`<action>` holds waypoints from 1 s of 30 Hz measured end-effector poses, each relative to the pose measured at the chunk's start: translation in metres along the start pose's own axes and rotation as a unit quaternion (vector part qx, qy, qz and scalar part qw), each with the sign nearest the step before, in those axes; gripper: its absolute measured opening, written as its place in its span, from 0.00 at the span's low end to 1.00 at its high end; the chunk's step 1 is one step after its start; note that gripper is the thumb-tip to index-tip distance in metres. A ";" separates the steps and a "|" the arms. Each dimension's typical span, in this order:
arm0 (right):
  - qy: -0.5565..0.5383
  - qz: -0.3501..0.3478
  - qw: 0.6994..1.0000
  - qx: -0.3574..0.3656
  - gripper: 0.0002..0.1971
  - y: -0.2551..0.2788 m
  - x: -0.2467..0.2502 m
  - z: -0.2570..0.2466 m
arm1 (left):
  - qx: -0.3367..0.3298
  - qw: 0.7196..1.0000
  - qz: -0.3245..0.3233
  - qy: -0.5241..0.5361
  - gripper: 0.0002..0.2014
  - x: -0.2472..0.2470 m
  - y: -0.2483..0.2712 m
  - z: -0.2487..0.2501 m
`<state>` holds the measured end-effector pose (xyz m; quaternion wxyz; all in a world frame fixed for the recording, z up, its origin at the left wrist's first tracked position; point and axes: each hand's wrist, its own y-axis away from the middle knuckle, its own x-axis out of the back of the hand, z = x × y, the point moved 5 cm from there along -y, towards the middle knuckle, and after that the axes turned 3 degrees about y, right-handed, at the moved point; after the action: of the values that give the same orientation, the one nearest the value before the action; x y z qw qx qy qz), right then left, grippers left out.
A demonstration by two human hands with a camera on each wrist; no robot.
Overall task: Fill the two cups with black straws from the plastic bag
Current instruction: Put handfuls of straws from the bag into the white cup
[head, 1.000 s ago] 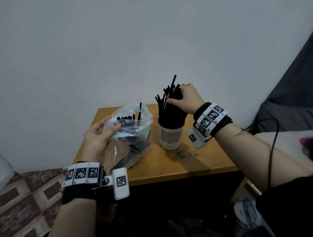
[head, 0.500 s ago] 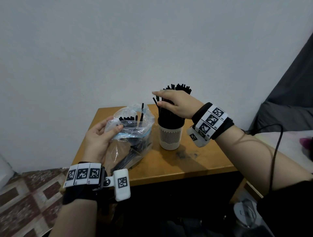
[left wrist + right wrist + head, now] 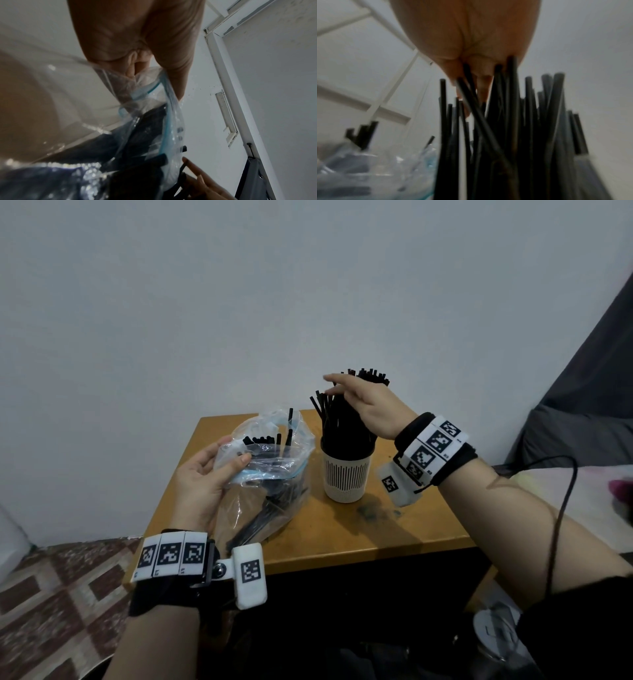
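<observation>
On the wooden table (image 3: 359,529) stands one white ribbed cup (image 3: 346,477), upright, and it is packed with black straws (image 3: 342,426). Their long axis is nearly vertical; the tops fan out a little, the ones on the left side leaning to the left and the others pointing straight up toward the wall. A second cup is not visible in any view.

The right hand (image 3: 370,405) is above the tops of these straws, palm down, with the wrist to the right and the fingers (image 3: 334,379) stretched out to the left. The fingers are straight and loose and they close on nothing. In the right wrist view the straw ends come up against the underside of the hand (image 3: 471,37), but whether they really touch the skin is hard to tell, because the picture is blurred.

The clear plastic bag (image 3: 274,460) is left of the cup, just beside it, with its bottom on the table and its mouth open upward. The straws inside (image 3: 263,440) stand tilted, their ends pointing up out of the mouth.

The left hand (image 3: 202,484) holds the bag at the edge of the mouth, palm turned up and to the right, thumb (image 3: 236,463) pressed on the plastic. In the left wrist view the thumb and fingers pinch the blue zip strip (image 3: 150,89).
</observation>
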<state>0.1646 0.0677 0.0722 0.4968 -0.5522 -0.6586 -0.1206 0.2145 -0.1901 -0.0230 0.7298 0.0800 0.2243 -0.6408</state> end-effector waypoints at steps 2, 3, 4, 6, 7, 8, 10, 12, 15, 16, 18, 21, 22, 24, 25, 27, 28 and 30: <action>0.080 -0.046 0.995 -0.022 0.23 -0.001 -0.004 0.004 | -0.001 1.000 -0.002 -0.004 0.33 0.000 0.000 -0.001; 0.126 -0.073 0.989 -0.035 0.25 -0.001 -0.006 0.006 | 0.001 1.000 -0.004 -0.008 0.33 0.000 0.001 -0.001; 0.158 -0.089 0.982 -0.041 0.26 0.000 -0.007 0.006 | 0.002 1.000 -0.007 -0.012 0.33 0.001 0.001 -0.002; 0.173 -0.069 0.982 -0.024 0.25 0.003 -0.006 -0.001 | 0.005 1.000 -0.016 -0.016 0.33 0.000 0.002 -0.001; 0.163 -0.035 0.986 0.002 0.24 0.005 -0.003 -0.008 | 0.007 1.000 -0.022 -0.014 0.34 0.000 0.003 0.000; 0.145 0.011 0.989 0.029 0.23 0.010 0.000 -0.017 | 0.007 1.000 -0.028 -0.009 0.35 0.000 0.003 0.000; 0.093 0.109 0.987 0.071 0.19 0.022 0.006 -0.037 | 0.008 0.999 -0.038 0.005 0.38 0.000 0.005 0.000; 0.028 0.179 0.979 0.092 0.16 0.039 0.006 -0.054 | 0.009 0.998 -0.049 0.023 0.40 0.000 0.006 0.001; -0.056 0.172 0.982 0.055 0.16 0.058 -0.015 -0.067 | 0.022 0.996 -0.071 0.046 0.48 0.000 0.008 0.002; -0.061 0.159 0.985 0.032 0.16 0.061 -0.026 -0.066 | 0.025 0.995 -0.078 0.047 0.49 0.000 0.009 0.002; -0.050 0.145 0.988 -0.014 0.17 0.068 -0.046 -0.057 | 0.039 0.995 -0.090 0.037 0.50 0.002 0.011 0.000; -0.028 0.139 0.988 -0.065 0.15 0.075 -0.069 -0.043 | 0.042 0.996 -0.081 -0.024 0.48 0.007 0.013 -0.006; -0.025 0.130 0.988 -0.083 0.14 0.077 -0.074 -0.038 | 0.037 0.995 -0.078 -0.054 0.45 0.008 0.015 -0.006; -0.059 0.098 0.986 -0.120 0.14 0.079 -0.083 -0.031 | 0.027 0.990 -0.071 -0.119 0.36 0.008 0.018 -0.004; -0.083 0.081 0.984 -0.132 0.15 0.080 -0.087 -0.028 | 0.025 0.987 -0.066 -0.143 0.33 0.009 0.019 -0.003; -0.124 0.060 0.979 -0.149 0.17 0.080 -0.094 -0.022 | 0.021 0.979 -0.062 -0.191 0.31 0.007 0.020 -0.003; -0.147 0.057 0.975 -0.158 0.19 0.080 -0.096 -0.020 | 0.017 0.975 -0.058 -0.214 0.32 0.006 0.020 -0.004; -0.170 0.050 0.968 -0.176 0.23 0.081 -0.100 -0.015 | 0.003 0.967 -0.045 -0.249 0.31 0.005 0.019 -0.005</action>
<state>0.2306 0.0262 -0.0310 0.2776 -0.6758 -0.6733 -0.1138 0.2324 -0.1896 -0.0330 0.7326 -0.0900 0.0365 -0.6737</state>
